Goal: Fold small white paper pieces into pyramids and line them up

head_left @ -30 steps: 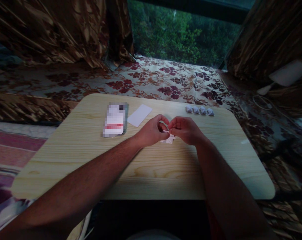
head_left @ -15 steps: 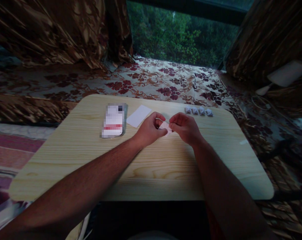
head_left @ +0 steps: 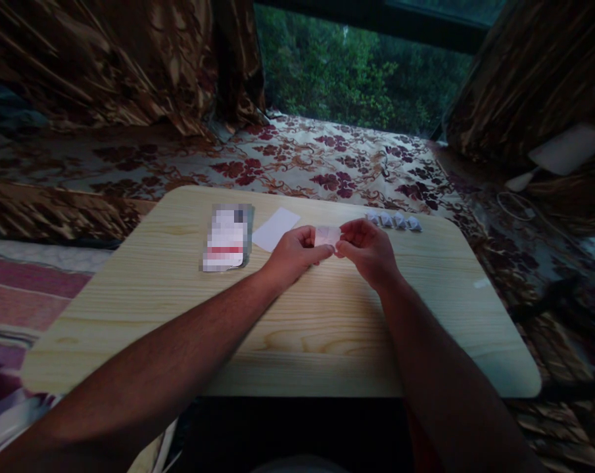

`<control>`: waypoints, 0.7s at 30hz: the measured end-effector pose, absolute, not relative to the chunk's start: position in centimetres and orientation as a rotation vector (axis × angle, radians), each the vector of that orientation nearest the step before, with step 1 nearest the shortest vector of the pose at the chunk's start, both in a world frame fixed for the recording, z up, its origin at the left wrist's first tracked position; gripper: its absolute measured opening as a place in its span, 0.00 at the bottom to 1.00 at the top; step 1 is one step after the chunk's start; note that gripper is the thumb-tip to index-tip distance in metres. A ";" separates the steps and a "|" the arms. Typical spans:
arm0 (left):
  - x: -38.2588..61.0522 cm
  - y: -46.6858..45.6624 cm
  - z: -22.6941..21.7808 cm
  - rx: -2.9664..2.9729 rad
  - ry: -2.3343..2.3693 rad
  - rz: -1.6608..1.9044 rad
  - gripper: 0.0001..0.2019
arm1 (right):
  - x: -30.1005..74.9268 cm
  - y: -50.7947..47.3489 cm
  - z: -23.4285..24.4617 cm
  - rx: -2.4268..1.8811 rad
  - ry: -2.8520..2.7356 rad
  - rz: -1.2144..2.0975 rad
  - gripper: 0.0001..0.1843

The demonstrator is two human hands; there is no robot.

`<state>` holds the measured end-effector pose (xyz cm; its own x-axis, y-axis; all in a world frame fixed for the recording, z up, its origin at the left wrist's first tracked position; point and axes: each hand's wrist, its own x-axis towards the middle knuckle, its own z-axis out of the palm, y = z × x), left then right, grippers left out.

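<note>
A small piece of creased white paper [head_left: 327,235] is held up between both hands over the middle of the table. My left hand [head_left: 297,251] pinches its left and lower edge, the thumb lying across the front. On the other side my right hand [head_left: 369,248] grips the right edge between thumb and fingers. Behind my right hand stands a row of several small folded paper shapes [head_left: 399,221], pointed on top. A flat sheet of white paper [head_left: 277,227] lies just beyond my left hand.
The light wooden table [head_left: 321,328] has rounded corners. A pixelated flat item [head_left: 225,238] lies on its left part. Beyond the far edge is a ledge with flowered cloth [head_left: 336,157], below a window. A white lamp-like object [head_left: 568,151] stands at the right.
The paper has been turned and raised, so its flat face now shows above the thumbs. Both hands have closed in on its edges. The view has shifted slightly.
</note>
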<state>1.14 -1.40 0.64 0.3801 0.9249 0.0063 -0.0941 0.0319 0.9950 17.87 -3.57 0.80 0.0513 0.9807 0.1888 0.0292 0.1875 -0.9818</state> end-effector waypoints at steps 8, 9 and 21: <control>0.8 -1.2 0.8 1.394 0.926 0.931 0.08 | 17.9 -4.0 1.4 -1.209 -1.371 1.049 0.07; 0.7 -1.2 0.9 1.400 0.924 0.935 0.08 | 17.9 -4.1 1.5 -1.229 -1.392 1.041 0.07; 0.6 -0.9 0.7 1.390 0.867 0.907 0.10 | 18.0 -4.2 1.4 -1.278 -1.488 0.888 0.09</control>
<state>0.60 -0.90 0.68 0.4176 0.9083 0.0238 -0.0163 -0.0187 0.9997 17.97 -4.23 1.36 -0.0035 0.9803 0.1976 0.2915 0.1901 -0.9375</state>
